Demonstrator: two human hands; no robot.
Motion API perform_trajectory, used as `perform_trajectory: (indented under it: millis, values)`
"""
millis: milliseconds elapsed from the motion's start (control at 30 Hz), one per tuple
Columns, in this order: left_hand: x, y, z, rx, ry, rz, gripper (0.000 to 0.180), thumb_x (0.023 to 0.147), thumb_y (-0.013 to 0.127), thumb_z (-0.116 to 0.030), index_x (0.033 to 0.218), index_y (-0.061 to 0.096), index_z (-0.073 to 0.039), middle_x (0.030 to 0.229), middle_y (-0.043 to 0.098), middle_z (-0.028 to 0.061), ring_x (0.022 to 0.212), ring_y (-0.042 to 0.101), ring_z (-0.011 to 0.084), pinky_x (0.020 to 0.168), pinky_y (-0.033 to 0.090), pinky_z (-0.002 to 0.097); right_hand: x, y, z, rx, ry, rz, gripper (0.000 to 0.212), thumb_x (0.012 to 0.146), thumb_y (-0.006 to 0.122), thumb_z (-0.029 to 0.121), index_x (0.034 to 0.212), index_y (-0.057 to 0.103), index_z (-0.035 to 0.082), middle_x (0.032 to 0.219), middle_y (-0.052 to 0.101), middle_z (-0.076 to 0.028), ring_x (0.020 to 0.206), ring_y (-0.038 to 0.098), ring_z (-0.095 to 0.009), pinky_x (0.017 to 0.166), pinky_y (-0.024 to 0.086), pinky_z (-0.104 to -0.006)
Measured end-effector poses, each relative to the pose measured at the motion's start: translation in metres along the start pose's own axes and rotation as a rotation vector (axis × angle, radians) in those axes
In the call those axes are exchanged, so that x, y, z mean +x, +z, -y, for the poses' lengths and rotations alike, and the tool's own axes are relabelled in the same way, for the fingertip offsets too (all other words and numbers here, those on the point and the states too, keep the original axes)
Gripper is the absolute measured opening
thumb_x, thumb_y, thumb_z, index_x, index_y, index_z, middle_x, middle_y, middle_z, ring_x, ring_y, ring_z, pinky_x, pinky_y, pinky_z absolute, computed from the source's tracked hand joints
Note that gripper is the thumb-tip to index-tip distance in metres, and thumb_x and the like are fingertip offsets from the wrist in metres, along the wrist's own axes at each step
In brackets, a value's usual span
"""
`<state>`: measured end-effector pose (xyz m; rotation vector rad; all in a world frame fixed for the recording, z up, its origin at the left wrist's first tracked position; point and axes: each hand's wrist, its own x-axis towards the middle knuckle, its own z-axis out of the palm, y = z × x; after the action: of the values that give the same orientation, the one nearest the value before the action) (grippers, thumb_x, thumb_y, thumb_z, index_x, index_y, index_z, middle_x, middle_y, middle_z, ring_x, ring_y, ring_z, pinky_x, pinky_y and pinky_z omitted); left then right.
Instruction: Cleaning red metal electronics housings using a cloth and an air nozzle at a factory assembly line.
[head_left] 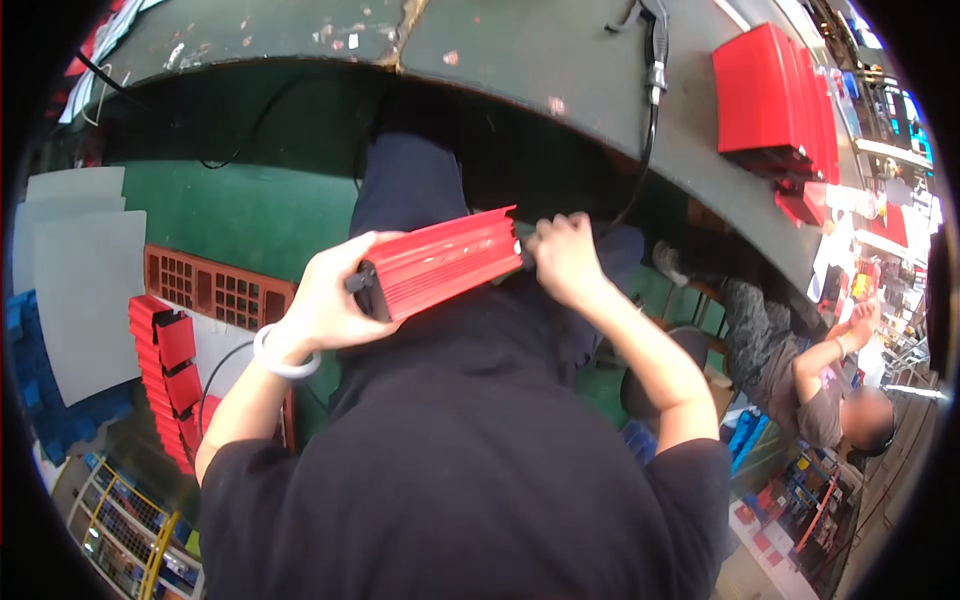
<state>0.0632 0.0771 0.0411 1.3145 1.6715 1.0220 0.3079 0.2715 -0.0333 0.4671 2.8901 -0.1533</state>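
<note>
Black shirt cloth (460, 450) over the person's torso lies nearest the camera, and just beyond it, above the lap, is a red ribbed housing (445, 262), held up clear of the counter (500, 60). Its long axis runs crosswise to the body, slanting: the left end, with a black end piece (374, 296) and a dark knob (357, 282), sits nearer the torso, while the right end points rightward and slightly away, toward the counter.

The left hand (335, 290) wraps that left end, its fingers clamped over the upper and lower edges; this grip probably carries most of the weight and leaves the far end free. The right hand (568, 258) is at the right end with its fingers curled in; whether they pinch a small dark part there cannot be told. Holding the housing over the lap likely keeps both ends within easy reach.

On the counter, a black-handled tool (655, 50) lies with its hose (650, 135) trailing over the edge, perhaps for easy access, near grouped red housings (765, 100). To the left, more red pieces (160, 375) stand in a row beside a brown perforated panel (220, 288).
</note>
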Motion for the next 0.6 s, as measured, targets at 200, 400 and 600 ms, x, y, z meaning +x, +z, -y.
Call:
perform_trajectory:
  millis: [200,400,600]
  values:
    - [-0.007,-0.003,0.001,-0.098,0.014,0.013,0.062,0.06,0.08,-0.011,0.116,0.057,0.001,0.107,0.065,0.0137,0.099,0.065,0.0233,0.089,0.049,0.0313,0.01,-0.002,-0.009,0.944,0.37,-0.081,0.022,0.083,0.055,0.007,0.101,0.064,0.0,0.095,0.068,-0.011,0.089,0.063,-0.022,0.083,0.048,-0.0328]
    - [-0.005,-0.003,0.006,-0.079,0.045,0.014,0.064,0.059,0.081,-0.012,0.116,0.056,0.003,0.111,0.065,0.0152,0.101,0.065,0.0259,0.09,0.049,0.0324,0.005,-0.002,-0.007,1.589,0.627,-0.159,0.021,0.088,0.067,0.019,0.097,0.067,0.0,0.088,0.068,-0.002,0.081,0.059,-0.007,0.076,0.047,-0.0236]
    - [-0.005,-0.001,0.009,-0.065,0.067,0.009,0.062,0.06,0.08,-0.011,0.115,0.057,0.003,0.11,0.065,0.0157,0.101,0.065,0.0267,0.09,0.049,0.0326,0.003,-0.024,0.01,1.444,0.393,-0.255,0.011,0.091,0.06,0.01,0.091,0.066,0.001,0.077,0.061,0.002,0.071,0.055,-0.008,0.068,0.042,-0.0235]
